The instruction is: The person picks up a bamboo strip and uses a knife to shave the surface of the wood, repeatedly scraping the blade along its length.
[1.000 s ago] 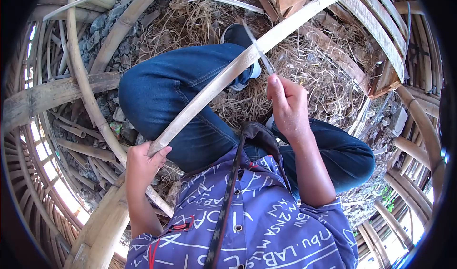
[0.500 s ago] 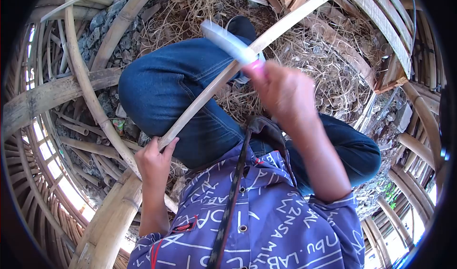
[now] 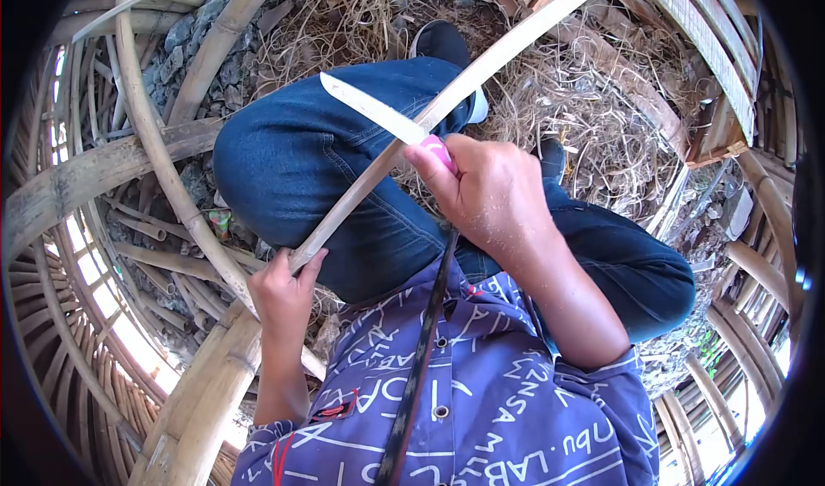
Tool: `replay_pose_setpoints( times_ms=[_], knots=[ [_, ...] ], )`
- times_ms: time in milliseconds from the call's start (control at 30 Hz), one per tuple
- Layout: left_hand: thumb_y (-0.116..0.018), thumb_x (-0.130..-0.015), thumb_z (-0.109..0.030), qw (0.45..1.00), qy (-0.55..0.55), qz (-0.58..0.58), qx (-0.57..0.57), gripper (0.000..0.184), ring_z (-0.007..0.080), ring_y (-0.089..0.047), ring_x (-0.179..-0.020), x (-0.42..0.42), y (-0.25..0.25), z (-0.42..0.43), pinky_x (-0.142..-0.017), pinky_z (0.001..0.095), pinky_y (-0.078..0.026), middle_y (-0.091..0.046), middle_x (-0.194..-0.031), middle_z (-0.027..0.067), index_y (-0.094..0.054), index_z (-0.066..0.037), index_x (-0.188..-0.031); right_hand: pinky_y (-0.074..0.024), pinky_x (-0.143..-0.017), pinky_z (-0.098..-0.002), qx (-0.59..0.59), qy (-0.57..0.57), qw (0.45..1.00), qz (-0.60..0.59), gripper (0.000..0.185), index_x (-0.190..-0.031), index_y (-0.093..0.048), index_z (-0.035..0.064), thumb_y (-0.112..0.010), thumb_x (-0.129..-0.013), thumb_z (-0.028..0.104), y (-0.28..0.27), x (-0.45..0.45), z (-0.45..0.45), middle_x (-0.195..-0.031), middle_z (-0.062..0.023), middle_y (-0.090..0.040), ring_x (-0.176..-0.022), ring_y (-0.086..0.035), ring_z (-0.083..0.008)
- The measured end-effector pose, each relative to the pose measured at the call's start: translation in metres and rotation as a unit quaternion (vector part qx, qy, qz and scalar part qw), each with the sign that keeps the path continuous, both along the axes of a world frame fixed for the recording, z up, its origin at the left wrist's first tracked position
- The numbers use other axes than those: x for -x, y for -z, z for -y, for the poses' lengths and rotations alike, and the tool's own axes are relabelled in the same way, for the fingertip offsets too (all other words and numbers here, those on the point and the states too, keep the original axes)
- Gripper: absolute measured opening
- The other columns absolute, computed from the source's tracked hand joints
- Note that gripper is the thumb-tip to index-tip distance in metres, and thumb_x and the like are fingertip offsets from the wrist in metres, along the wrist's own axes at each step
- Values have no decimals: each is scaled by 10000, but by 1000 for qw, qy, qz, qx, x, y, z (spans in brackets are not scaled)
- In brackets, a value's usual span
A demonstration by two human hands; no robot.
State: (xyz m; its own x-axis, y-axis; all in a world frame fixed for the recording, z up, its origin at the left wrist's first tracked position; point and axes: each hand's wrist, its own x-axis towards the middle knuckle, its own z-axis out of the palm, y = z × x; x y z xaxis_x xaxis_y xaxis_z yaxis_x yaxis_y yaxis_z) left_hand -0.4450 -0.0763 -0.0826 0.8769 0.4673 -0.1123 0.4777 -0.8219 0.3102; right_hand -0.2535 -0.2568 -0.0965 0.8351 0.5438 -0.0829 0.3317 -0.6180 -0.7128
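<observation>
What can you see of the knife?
The knife has a pale, metal-looking blade and a pink handle, mostly hidden in the closed right hand. It points to the upper left of the picture, over the jeans. Near the handle, the blade crosses the strip; I can't tell if they touch.

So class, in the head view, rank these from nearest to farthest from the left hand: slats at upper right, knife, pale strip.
1. Pale strip: lower end in the left hand.
2. Knife: in the right hand, up and to the right.
3. Slats: farthest, at upper right.
</observation>
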Motion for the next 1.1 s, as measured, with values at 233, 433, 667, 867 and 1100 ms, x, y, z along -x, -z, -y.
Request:
replay_pose_setpoints(
  times_ms=[233,433,667,867,1100],
  knots=[
    [-765,-757,-212,999,-20,18,44,316,359,-583,-526,-1,4,1,-469,376,-428,-575,-603,198,-563,17,-676,-482,-459,-408,72,77,992,76,477,-664,-620,80,-542,-883,497,19,-49,25,-517,-120,-570,-483,-600,-307],
    [-766,-757,-204,998,-18,8,54,309,302,-508,-459,-4,3,-4,-491,349,-417,-546,-551,171,-594,51,-729,-475,-594,-447,94,151,979,102,591,-723,-651,19,-465,-906,549,25,-112,64,-608,-205,-589,-639,-615,-387],
    [-731,-800,-205,959,-102,-89,249,289,73,-438,-449,-1,-11,-28,-421,291,-349,-485,-475,31,-625,47,-710,-333,-465,-327,-46,201,978,-31,592,-667,-573,-51,-482,-942,465,27,-75,61,-465,-64,-409,-489,-389,-116],
    [-687,-846,-204,884,-148,-148,418,237,38,-468,-416,-23,-31,-18,-381,199,-356,-529,-542,-3,-602,-8,-743,-313,-466,-278,-162,172,960,-152,478,-685,-513,-38,-502,-965,351,31,-1,63,-533,-6,-404,-549,-358,-71],
    [-684,-855,-234,892,-151,-104,413,258,36,-485,-420,-41,-25,13,-374,180,-371,-526,-537,-8,-597,-6,-772,-416,-466,-352,-147,90,971,-168,408,-672,-541,0,-589,-901,334,11,16,45,-517,-144,-497,-448,-526,-280]
  ],
)
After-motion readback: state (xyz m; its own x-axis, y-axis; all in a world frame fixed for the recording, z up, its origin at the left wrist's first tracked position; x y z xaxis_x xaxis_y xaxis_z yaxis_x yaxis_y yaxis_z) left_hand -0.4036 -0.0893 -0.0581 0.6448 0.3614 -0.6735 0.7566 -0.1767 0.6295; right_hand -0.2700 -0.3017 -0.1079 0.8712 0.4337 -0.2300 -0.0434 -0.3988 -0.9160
